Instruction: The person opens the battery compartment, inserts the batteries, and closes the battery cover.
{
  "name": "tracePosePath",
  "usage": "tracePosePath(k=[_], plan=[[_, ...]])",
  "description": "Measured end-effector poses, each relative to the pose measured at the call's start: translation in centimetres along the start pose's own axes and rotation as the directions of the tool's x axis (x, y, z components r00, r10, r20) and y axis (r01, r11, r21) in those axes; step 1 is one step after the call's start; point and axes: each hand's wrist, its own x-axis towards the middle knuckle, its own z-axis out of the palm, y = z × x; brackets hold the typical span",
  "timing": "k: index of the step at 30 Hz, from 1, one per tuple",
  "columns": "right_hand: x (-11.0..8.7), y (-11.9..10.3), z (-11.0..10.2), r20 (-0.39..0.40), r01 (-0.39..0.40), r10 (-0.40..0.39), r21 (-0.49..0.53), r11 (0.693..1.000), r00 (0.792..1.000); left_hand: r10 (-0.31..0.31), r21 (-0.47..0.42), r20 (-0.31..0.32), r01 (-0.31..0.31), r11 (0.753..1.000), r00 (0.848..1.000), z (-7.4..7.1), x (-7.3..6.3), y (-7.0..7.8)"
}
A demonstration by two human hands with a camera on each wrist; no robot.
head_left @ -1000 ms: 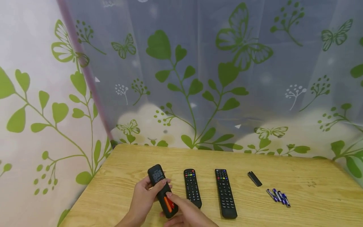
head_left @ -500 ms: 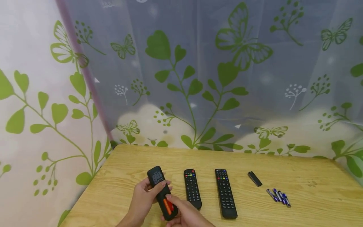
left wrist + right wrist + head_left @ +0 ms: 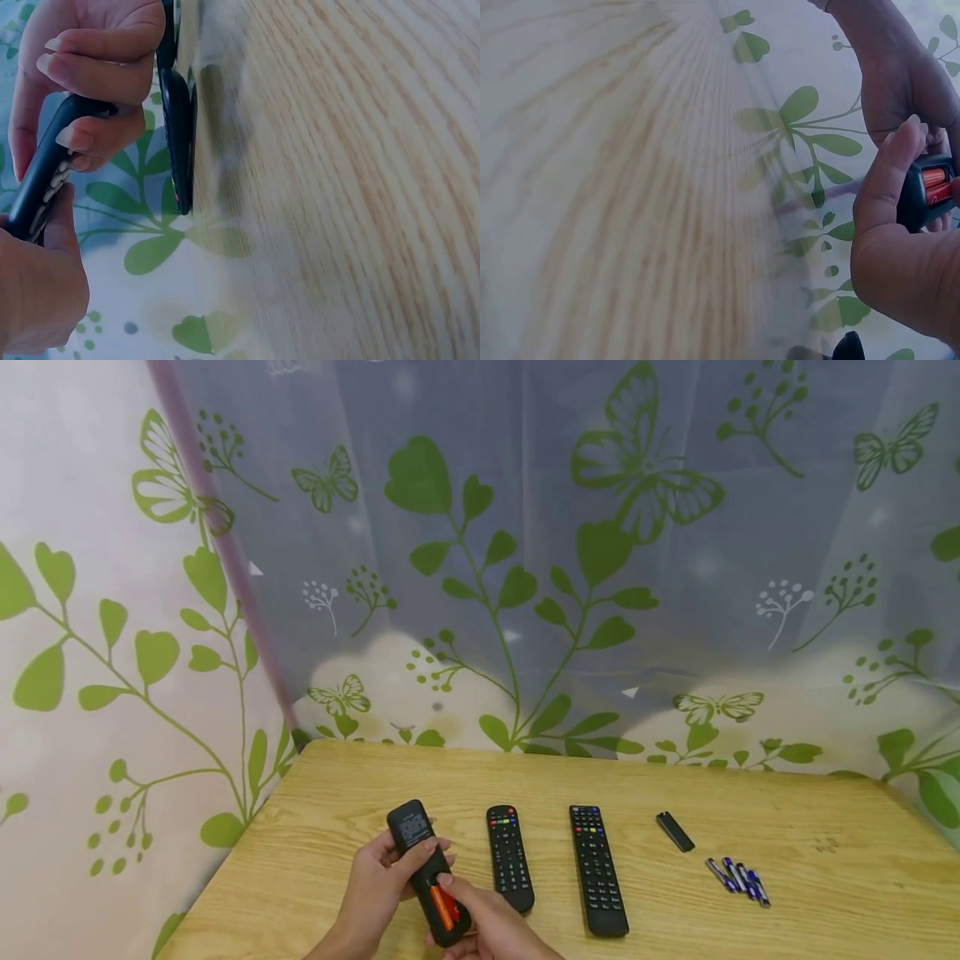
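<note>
Nearer the left edge of the worktop (image 3: 840,910) than its right, the left hand (image 3: 377,878) grips a face-down black remote control (image 3: 426,887). The right hand (image 3: 497,925) pinches its lower end, thumb by the exposed orange-red batteries (image 3: 441,907).

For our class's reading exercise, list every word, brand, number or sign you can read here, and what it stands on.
No text can be read.
Pale label on the back of the held remote: too small and blurred.
Key markings on the middle remote: too small.
Key markings on the longer remote: too small.
Any print on the red and orange batteries: too blurred.
Print on the blue batteries: too small.
</note>
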Motion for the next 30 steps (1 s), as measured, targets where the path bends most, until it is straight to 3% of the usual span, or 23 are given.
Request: tracePosePath(k=[7, 15, 21, 30], plan=[[0.1, 0.6, -0.1, -0.036, 0.023, -0.024, -0.024, 0.999, 0.999, -0.012, -0.004, -0.006, 0.012, 1.0, 1.0, -0.1, 0.0, 0.0], [0.0, 0.7, -0.6, 0.009, 0.022, -0.021, -0.017, 1.0, 1.0, -0.015, -0.007, 0.016, 0.015, 1.0, 1.0, -0.2, -0.2, 0.1], [0.0, 0.8, -0.7, -0.024, 0.026, -0.026, -0.039, 0.999, 0.999, 0.004, -0.008, 0.047, -0.003, 1.0, 0.999, -0.3, -0.2, 0.0], [0.0, 1.1, -0.4, -0.064, 0.03, -0.034, -0.062, 0.998, 0.997, 0.001, 0.001, 0.04, -0.001, 1.0, 0.999, -0.7, -0.3, -0.2]])
